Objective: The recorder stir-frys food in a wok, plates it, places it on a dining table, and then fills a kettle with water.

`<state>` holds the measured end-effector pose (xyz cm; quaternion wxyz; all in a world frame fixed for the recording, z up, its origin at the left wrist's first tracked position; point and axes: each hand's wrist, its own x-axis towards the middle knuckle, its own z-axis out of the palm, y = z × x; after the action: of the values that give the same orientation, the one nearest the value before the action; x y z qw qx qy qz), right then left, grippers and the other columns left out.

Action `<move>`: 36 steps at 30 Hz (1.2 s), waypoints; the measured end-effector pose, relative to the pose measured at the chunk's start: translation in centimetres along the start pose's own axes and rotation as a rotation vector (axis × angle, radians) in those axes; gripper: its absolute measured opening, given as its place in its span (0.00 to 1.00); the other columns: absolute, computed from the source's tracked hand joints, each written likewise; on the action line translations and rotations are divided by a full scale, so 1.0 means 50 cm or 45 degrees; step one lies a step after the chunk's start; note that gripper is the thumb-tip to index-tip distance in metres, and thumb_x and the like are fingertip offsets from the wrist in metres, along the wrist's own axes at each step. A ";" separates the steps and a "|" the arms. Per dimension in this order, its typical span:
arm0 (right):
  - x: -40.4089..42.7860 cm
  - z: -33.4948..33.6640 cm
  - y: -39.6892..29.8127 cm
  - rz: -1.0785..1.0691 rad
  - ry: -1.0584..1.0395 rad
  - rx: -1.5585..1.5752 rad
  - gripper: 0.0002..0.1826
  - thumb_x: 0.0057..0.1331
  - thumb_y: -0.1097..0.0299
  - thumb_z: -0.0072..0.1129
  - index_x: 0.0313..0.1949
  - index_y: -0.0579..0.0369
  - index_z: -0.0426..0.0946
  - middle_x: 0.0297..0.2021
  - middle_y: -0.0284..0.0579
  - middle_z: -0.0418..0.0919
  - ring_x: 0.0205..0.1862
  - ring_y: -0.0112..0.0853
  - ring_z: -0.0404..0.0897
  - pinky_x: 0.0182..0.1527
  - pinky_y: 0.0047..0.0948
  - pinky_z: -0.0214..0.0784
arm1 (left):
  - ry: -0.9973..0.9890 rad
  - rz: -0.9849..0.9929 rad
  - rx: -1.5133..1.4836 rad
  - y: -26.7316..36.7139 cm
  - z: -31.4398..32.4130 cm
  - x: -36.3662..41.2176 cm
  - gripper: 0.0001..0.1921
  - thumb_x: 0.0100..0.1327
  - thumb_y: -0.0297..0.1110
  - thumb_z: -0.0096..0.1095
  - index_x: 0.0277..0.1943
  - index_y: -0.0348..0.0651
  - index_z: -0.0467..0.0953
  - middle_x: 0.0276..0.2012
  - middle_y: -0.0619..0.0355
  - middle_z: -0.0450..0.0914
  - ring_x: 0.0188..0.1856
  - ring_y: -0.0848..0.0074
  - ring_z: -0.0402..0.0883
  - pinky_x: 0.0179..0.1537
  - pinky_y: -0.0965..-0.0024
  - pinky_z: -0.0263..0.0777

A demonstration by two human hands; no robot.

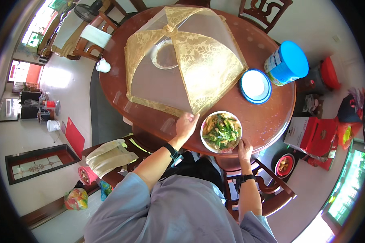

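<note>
My left hand pinches the near corner of a mesh food cover with gold patterned panels. The cover stands opened out on a round wooden table. Through its mesh I see a white-rimmed plate or bowl with something brownish in it. Close in front of me, right of the cover's corner, is a bowl of cooked food with green vegetable pieces. My right hand is at the bowl's lower right rim; whether its fingers grip or only touch it, I cannot tell.
Blue-rimmed white bowls or plates, apparently stacked, sit right of the cover beside a large blue-lidded can. A small white jug stands at the left edge. Wooden chairs surround the table. A red box lies at right.
</note>
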<state>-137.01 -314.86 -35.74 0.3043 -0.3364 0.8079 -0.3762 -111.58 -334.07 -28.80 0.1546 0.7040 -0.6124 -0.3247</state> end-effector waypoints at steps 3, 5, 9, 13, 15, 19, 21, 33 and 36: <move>-0.031 -0.011 0.000 -0.060 0.080 0.149 0.14 0.69 0.63 0.56 0.38 0.63 0.82 0.27 0.58 0.83 0.29 0.49 0.83 0.36 0.44 0.73 | 0.249 0.047 0.002 0.065 -0.038 0.039 0.26 0.58 0.59 0.73 0.36 0.40 0.80 0.32 0.46 0.86 0.39 0.55 0.87 0.43 0.54 0.78; -0.053 -0.022 0.025 -0.158 -0.045 -0.004 0.15 0.70 0.61 0.56 0.36 0.63 0.83 0.25 0.53 0.83 0.26 0.43 0.83 0.32 0.40 0.73 | 0.225 -0.002 0.130 0.103 -0.050 0.067 0.27 0.56 0.60 0.74 0.37 0.39 0.80 0.33 0.46 0.86 0.39 0.52 0.87 0.42 0.52 0.78; -0.091 -0.020 0.042 0.183 -0.243 0.096 0.15 0.72 0.62 0.56 0.35 0.60 0.84 0.22 0.41 0.82 0.19 0.25 0.79 0.21 0.27 0.71 | 0.176 -0.062 0.169 0.106 -0.039 0.119 0.24 0.56 0.58 0.74 0.32 0.42 0.81 0.30 0.45 0.86 0.37 0.50 0.86 0.40 0.51 0.77; -0.125 -0.011 0.022 0.310 -0.265 0.164 0.14 0.73 0.64 0.55 0.37 0.60 0.84 0.20 0.40 0.81 0.18 0.25 0.79 0.20 0.26 0.70 | 0.154 0.044 0.211 0.107 -0.033 0.124 0.21 0.59 0.54 0.71 0.32 0.41 0.83 0.31 0.45 0.86 0.37 0.49 0.86 0.40 0.50 0.77; -0.117 -0.001 0.013 0.336 -0.251 0.230 0.14 0.73 0.65 0.54 0.36 0.61 0.84 0.18 0.40 0.80 0.18 0.25 0.78 0.20 0.26 0.69 | 0.206 0.207 0.255 0.112 -0.041 0.128 0.18 0.62 0.51 0.68 0.35 0.41 0.84 0.30 0.46 0.86 0.35 0.48 0.85 0.38 0.49 0.77; -0.104 0.022 0.025 0.138 -0.258 0.109 0.13 0.71 0.68 0.53 0.32 0.61 0.83 0.17 0.41 0.79 0.18 0.28 0.77 0.21 0.30 0.67 | 0.252 0.429 0.084 0.137 -0.091 0.118 0.13 0.64 0.46 0.67 0.40 0.47 0.87 0.29 0.47 0.85 0.31 0.52 0.85 0.34 0.53 0.77; -0.097 0.037 0.042 0.104 -0.230 0.066 0.13 0.69 0.68 0.53 0.31 0.63 0.83 0.18 0.43 0.80 0.18 0.29 0.78 0.22 0.31 0.69 | 0.191 0.555 -0.053 0.174 -0.150 0.117 0.11 0.65 0.42 0.66 0.45 0.50 0.87 0.29 0.47 0.85 0.29 0.56 0.85 0.32 0.57 0.77; -0.088 0.037 0.037 -0.014 -0.261 -0.096 0.21 0.70 0.57 0.51 0.30 0.63 0.82 0.19 0.53 0.80 0.21 0.43 0.81 0.29 0.43 0.72 | 0.128 0.475 -0.462 0.429 -0.620 0.205 0.18 0.70 0.46 0.65 0.31 0.41 0.78 0.18 0.66 0.73 0.18 0.83 0.71 0.19 0.76 0.64; -0.083 0.038 0.033 -0.111 -0.237 -0.142 0.22 0.70 0.56 0.51 0.29 0.63 0.82 0.20 0.55 0.80 0.23 0.48 0.81 0.31 0.46 0.72 | 0.136 0.462 -0.470 0.462 -0.684 0.217 0.16 0.69 0.45 0.66 0.33 0.42 0.78 0.18 0.66 0.71 0.18 0.82 0.71 0.21 0.76 0.64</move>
<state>-133.68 -311.59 -37.10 0.3420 -0.4212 0.7805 -0.3106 -106.67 -355.32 7.86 0.3682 0.5588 -0.6499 -0.3602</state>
